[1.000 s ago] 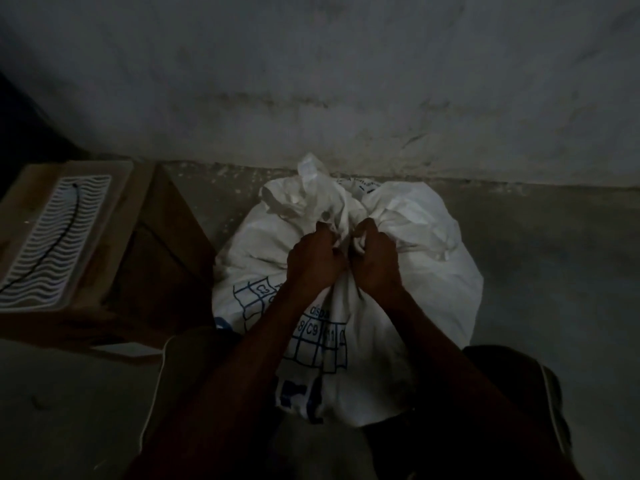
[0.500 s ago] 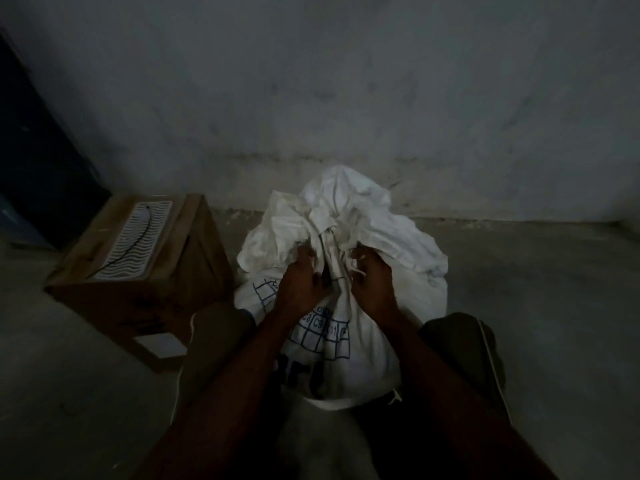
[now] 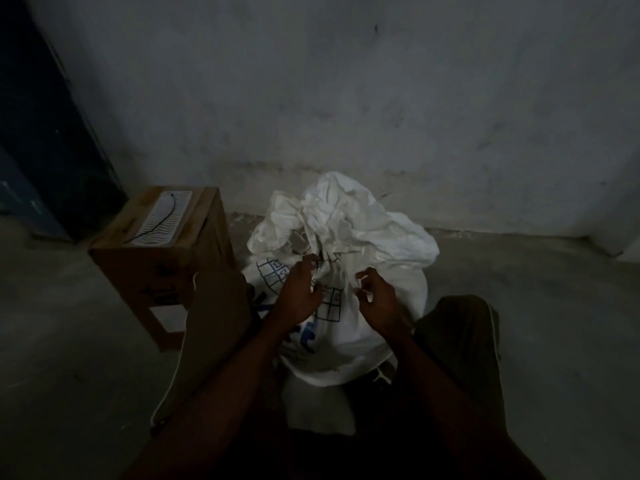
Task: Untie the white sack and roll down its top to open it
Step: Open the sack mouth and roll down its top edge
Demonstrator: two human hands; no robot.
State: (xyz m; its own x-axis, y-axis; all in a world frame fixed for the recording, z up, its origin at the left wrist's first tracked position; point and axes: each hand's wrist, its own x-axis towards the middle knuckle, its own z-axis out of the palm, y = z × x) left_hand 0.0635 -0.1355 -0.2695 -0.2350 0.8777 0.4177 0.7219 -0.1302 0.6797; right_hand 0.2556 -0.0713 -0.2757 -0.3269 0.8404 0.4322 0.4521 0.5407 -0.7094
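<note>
White sack (image 3: 349, 327) upright, left hand (image 3: 298, 295) and right hand (image 3: 378, 301) pinching its tie strips

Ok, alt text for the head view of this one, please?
Two bare hands, left hand and right hand, pinch thin white ties at the bunched neck of a white sack standing on a concrete floor between the person's knees. A wooden stool stands to the left, before a grey wall.

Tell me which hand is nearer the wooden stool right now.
Left. The left hand works at the white sack on the side facing the wooden stool; the right hand is farther across the sack.
</note>
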